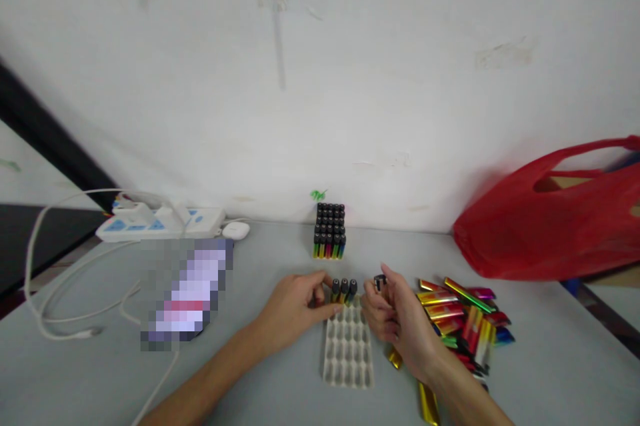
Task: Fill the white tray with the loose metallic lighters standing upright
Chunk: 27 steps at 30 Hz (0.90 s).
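Observation:
A white plastic tray (349, 353) with rows of empty sockets lies on the grey table between my hands. Three black-topped lighters (344, 290) stand upright in its far row. My left hand (296, 309) rests at the tray's far left corner, fingers pinched on the leftmost standing lighter. My right hand (395, 316) hovers at the tray's far right corner, fingers closed on a single lighter (380, 281) whose black head sticks up above them. A pile of shiny coloured lighters (463, 319) lies just right of my right hand.
A full block of lighters (329, 231) stands by the wall behind the tray. A red plastic bag (550, 219) sits at the right. A white power strip (160, 223), a small white case (236, 230), white cables (60, 319) and a blurred flat object (187, 296) occupy the left.

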Each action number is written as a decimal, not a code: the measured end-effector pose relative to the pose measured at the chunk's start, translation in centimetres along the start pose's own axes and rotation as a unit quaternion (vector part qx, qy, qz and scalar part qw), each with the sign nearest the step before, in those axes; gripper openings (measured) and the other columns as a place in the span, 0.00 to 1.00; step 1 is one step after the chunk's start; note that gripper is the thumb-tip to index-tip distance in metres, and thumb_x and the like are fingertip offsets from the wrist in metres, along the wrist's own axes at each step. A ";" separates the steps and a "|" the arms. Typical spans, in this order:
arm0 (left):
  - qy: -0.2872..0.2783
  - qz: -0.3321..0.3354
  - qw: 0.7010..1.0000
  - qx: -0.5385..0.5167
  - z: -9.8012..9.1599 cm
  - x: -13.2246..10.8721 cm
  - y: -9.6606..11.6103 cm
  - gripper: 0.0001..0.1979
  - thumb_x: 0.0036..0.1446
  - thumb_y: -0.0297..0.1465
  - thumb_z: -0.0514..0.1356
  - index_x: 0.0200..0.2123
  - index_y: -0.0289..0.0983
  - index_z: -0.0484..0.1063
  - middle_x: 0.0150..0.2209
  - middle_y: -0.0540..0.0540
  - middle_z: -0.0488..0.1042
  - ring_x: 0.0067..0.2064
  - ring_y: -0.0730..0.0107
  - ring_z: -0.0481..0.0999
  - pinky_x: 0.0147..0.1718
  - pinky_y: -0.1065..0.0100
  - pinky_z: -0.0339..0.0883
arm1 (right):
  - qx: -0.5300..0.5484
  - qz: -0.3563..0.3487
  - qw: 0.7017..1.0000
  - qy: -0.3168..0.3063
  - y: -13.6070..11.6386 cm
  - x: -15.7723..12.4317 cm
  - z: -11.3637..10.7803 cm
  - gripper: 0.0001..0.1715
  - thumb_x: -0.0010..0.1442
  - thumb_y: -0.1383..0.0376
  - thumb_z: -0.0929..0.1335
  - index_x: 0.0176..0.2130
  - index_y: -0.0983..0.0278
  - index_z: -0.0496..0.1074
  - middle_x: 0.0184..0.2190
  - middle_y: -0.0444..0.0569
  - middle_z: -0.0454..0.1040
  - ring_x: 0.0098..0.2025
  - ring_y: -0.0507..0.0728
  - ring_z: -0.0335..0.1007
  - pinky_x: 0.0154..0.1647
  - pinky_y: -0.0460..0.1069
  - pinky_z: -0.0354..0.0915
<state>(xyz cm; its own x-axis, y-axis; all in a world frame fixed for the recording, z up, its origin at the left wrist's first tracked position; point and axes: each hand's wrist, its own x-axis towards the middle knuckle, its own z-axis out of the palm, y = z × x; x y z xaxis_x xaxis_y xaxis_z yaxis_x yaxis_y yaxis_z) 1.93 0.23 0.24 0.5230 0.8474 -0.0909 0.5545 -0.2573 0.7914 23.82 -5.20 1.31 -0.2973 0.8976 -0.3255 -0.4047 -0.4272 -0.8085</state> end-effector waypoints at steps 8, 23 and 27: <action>-0.006 -0.003 0.999 -0.047 -0.1 0.1 -0.3 0.14 0.59 0.41 0.73 0.38 0.37 0.79 0.28 0.56 0.75 0.27 0.72 0.65 0.28 0.69 0.52 | -0.004 0.006 1.000 -0.004 0.2 0.0 -0.1 0.42 0.58 0.32 0.72 0.22 0.57 0.51 0.18 0.31 0.42 0.19 0.46 0.29 0.18 0.46 0.30; 0.000 -0.012 1.000 -0.020 -0.2 0.1 0.1 0.14 0.59 0.42 0.72 0.35 0.38 0.78 0.25 0.57 0.71 0.27 0.72 0.64 0.30 0.68 0.53 | -0.032 0.020 0.997 0.067 0.4 0.0 0.1 0.35 0.55 0.38 0.69 0.21 0.56 0.50 0.17 0.31 0.40 0.19 0.47 0.29 0.17 0.46 0.31; 0.002 -0.012 1.000 -0.018 -0.1 0.1 0.1 0.15 0.60 0.43 0.72 0.34 0.38 0.77 0.25 0.57 0.71 0.27 0.71 0.65 0.30 0.68 0.53 | -0.046 0.014 0.995 0.083 0.5 -0.3 0.3 0.33 0.57 0.39 0.68 0.22 0.56 0.51 0.17 0.32 0.41 0.20 0.47 0.31 0.18 0.45 0.32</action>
<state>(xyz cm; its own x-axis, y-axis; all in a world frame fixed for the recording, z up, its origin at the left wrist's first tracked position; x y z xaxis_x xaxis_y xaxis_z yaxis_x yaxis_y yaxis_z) 1.94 0.34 0.38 0.5072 0.8552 -0.1065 0.5423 -0.2207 0.8107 23.39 -5.70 1.14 -0.1578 0.8944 -0.4184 -0.3157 -0.4472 -0.8369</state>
